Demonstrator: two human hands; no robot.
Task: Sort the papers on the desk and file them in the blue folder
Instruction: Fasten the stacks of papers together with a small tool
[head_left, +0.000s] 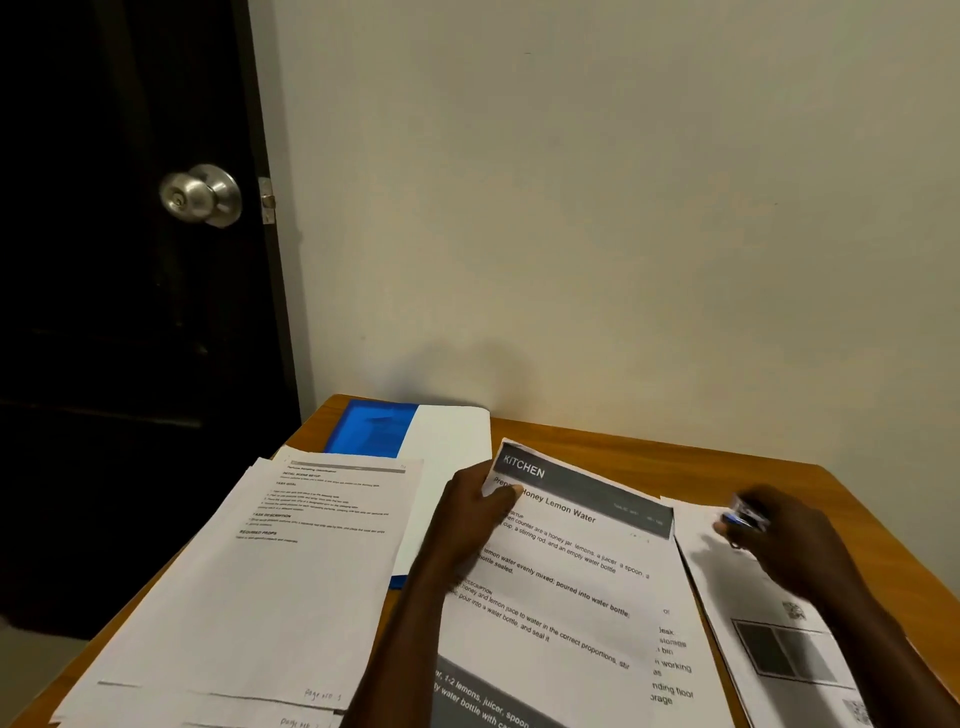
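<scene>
My left hand (470, 514) pinches the top left edge of a printed sheet headed "KITCHEN" (566, 571), lifted slightly over other sheets at the desk's middle. My right hand (784, 540) is closed on a small blue and dark object (744, 517), blurred, over papers (769, 639) at the right. The blue folder (374, 428) lies at the far left corner of the desk, partly covered by a blank white sheet (447, 447). A fanned stack of printed pages (270, 582) covers the desk's left side.
The wooden desk (727, 470) stands against a cream wall. A dark door with a metal knob (202, 195) is at the left, past the desk's left edge.
</scene>
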